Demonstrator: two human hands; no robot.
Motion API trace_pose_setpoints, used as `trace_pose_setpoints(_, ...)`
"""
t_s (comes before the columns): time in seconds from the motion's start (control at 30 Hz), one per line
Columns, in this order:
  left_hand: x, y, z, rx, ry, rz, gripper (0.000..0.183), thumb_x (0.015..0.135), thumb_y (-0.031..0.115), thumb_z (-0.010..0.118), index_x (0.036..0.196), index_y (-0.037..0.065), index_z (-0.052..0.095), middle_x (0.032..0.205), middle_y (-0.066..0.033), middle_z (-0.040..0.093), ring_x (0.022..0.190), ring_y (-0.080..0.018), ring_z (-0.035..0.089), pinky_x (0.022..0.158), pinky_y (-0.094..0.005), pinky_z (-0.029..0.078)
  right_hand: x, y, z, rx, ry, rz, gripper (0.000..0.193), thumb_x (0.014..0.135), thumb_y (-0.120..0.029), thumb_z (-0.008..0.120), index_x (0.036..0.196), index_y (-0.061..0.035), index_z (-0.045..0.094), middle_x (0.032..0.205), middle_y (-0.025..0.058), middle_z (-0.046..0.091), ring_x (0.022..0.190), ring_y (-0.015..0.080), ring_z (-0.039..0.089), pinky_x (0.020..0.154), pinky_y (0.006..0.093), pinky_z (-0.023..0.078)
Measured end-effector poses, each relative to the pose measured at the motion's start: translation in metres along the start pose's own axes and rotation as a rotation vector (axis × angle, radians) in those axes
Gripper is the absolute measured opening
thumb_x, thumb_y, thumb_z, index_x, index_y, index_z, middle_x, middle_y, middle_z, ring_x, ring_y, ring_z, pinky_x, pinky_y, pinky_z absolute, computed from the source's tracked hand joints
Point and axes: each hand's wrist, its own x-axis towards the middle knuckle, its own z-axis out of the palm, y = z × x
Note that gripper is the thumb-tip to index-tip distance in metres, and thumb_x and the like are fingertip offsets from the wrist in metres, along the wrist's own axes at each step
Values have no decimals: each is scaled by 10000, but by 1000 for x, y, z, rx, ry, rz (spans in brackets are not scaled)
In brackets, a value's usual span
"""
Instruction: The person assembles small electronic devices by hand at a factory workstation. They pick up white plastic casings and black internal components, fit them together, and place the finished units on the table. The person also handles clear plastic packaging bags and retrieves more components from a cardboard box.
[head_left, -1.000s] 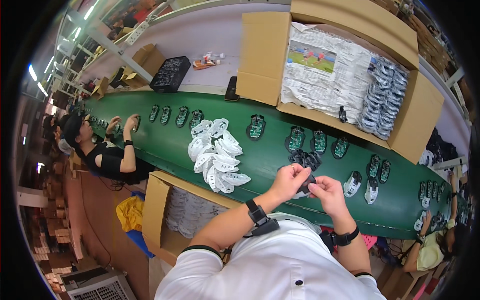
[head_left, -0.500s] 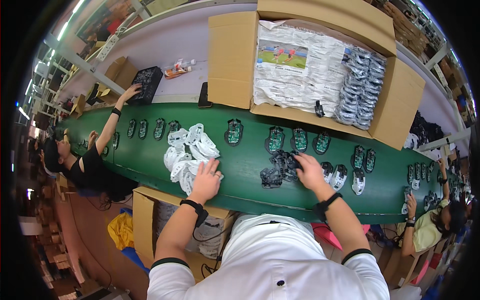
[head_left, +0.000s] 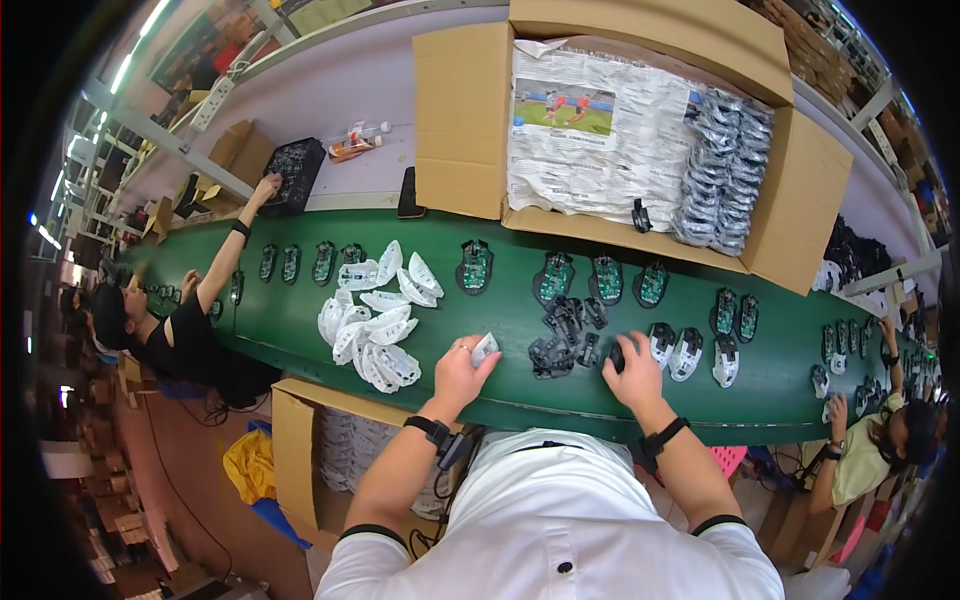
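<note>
My left hand (head_left: 459,377) holds a white plastic mouse shell (head_left: 486,348) between thumb and fingers, over the near side of the green belt (head_left: 450,325). To its left lies a loose heap of white mouse shells (head_left: 372,325). My right hand (head_left: 635,374) is closed on a small black plastic part (head_left: 617,357), mostly covered by the fingers. Just left of that hand are several black plastic parts (head_left: 550,357) in a pile. Beyond them, black mouse bases with green circuit boards (head_left: 553,277) stand in a row.
White-shelled mice (head_left: 686,354) lie right of my right hand. A large open carton (head_left: 460,130) with newspaper and wrapped pieces stands behind the belt. Another open carton (head_left: 297,460) is below at left. Co-workers sit at left (head_left: 190,335) and right (head_left: 860,462). A dark phone-like slab (head_left: 409,195) rests near the carton.
My left hand has moved right from the white heap, now with a shell in it. My right hand has drawn nearer to me with a black part from the pile. The bases shifted slightly right.
</note>
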Motion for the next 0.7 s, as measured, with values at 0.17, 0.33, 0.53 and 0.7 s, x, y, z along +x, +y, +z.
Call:
trace_pose_setpoints(0.17, -1, -19, 23, -339, -67, -436, 375, 828, 229, 804, 1092, 18, 642, 996, -150, 718, 874, -223, 700, 785, -349, 546, -36, 28, 6, -147, -102, -143, 680, 809, -286, 773, 1374, -12, 512, 1331, 177, 515, 1161, 378, 557, 942, 455, 520)
trace_pose_setpoints(0.33, 15, -15, 12, -517, -146, -383, 467, 864, 188, 764, 1260, 22, 581, 1114, -152, 702, 969, -246, 695, 861, -359, 549, -29, 22, -2, -168, -173, -85, 746, 774, -282, 812, 1380, 21, 497, 1260, 154, 560, 1146, 355, 558, 941, 430, 523)
trace_pose_setpoints(0.53, 50, 87, -31, -1568, -67, -498, 624, 895, 55, 627, 1467, 116, 385, 1392, -181, 539, 1287, -362, 535, 1036, -538, 482, -16, -29, -36, 1254, -255, 417, 583, 970, -258, 681, 1393, 80, 466, 1290, 156, 629, 1084, 193, 657, 910, 311, 545)
trace_pose_setpoints(0.7, 51, 152, -44, -1633, -77, -195, 674, 901, 34, 611, 1506, 161, 343, 1451, -185, 493, 1367, -417, 457, 1094, -589, 419, -9, -117, -87, 1601, -225, 52, 567, 951, -108, 687, 1417, 94, 437, 1278, 161, 625, 1110, 196, 641, 950, 341, 538)
